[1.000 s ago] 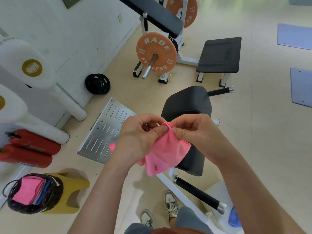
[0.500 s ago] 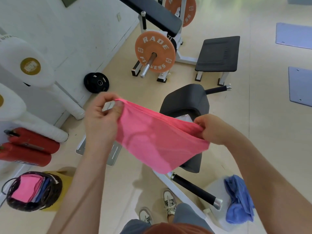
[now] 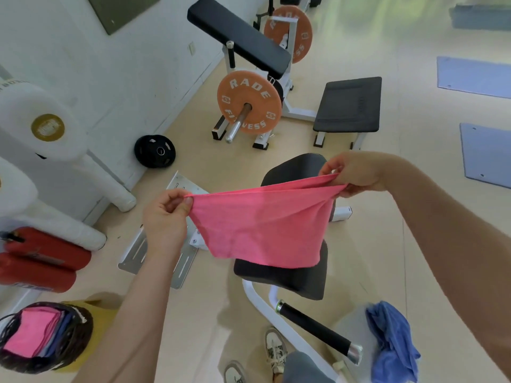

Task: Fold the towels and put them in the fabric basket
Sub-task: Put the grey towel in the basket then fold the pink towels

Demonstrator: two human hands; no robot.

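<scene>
So both hands are up in front of the chest holding a pink towel stretched out between them. Left hand has its grip pinched tight on the towel's left corner, thumb and fingers together on the cloth. Right hand is doing the same on the right corner, a bit higher and further out, so the top edge runs uphill to the right. The towel looks doubled over along the top and the rest just hangs down in the air, not touching anything.

Right behind and below it there's a black padded seat on a white frame, with a black handle sticking out toward the lower right.

The basket sits on the floor at the lower left, dark woven sides, with folded towels already in it, pink on top and bluish ones stacked beside. A crumpled blue towel is at the lower right, well apart from the basket.

Rest of the room is gym stuff: orange plate on a bar, a black plate leaning by the wall, red rolls on the left. Shoes are visible at the bottom.
</scene>
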